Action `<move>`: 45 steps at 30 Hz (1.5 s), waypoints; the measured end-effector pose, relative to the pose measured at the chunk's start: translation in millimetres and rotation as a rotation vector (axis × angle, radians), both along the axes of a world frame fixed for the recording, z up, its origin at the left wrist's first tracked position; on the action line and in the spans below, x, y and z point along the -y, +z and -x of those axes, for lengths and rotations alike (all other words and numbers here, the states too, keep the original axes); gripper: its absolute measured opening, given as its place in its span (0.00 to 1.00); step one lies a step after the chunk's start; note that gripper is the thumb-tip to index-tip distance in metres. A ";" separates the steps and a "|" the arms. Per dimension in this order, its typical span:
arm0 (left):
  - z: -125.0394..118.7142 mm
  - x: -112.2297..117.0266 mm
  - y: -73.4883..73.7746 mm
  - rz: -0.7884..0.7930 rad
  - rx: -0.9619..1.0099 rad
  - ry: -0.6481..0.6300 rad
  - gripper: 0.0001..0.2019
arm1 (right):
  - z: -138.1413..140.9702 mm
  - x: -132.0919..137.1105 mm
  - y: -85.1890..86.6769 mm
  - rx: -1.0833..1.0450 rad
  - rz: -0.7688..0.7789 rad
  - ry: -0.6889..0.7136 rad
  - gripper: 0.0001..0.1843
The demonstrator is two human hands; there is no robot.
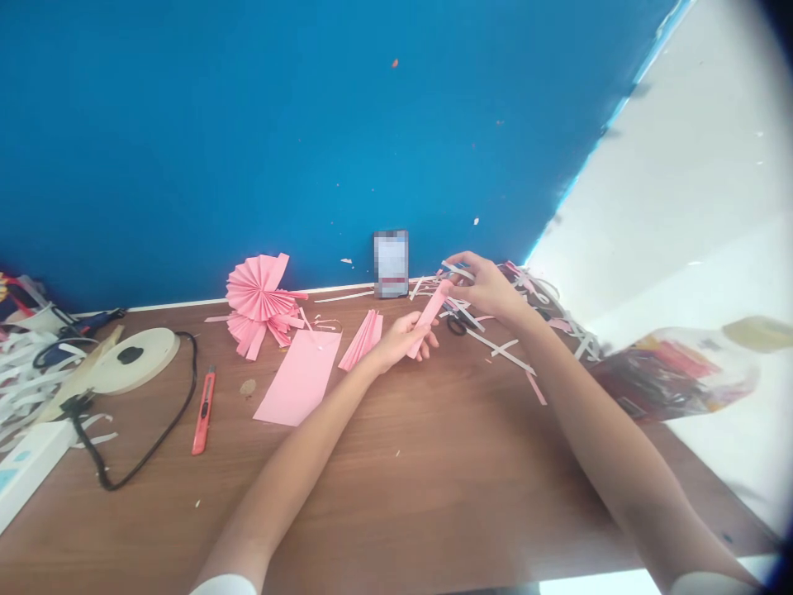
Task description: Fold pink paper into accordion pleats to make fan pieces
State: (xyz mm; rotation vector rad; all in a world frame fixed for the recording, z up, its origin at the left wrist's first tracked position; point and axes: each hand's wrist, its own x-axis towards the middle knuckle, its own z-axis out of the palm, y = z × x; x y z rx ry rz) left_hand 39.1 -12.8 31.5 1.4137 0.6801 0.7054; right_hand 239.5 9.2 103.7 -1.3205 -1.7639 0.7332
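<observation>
A narrow folded strip of pink paper (432, 311) is pinched in my left hand (400, 340), its long side slanting up to the right. At its upper end, my right hand (480, 285) has its fingers closed on a thin white strip (459, 271); whether that strip is still joined to the pink paper I cannot tell. Left of my hands lie a pleated pink paper piece (363, 339) and a flat pink sheet (299, 376). Scissors (457, 324) lie under my right hand, partly covered by paper strips.
Pink pleated rosettes (257, 289) stand by the blue wall, and a phone (391, 264) leans on it. Leftward are a red cutter (204, 411), a tape roll (133, 361), a black cable (192, 388) and a power strip (30, 471). White scraps (505, 351) and a plastic bag (675, 372) lie rightward.
</observation>
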 end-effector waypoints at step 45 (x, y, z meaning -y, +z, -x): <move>-9.4 3.7 -24.2 -0.226 0.164 0.326 0.21 | 32.9 21.5 -1.8 0.212 0.232 0.171 0.14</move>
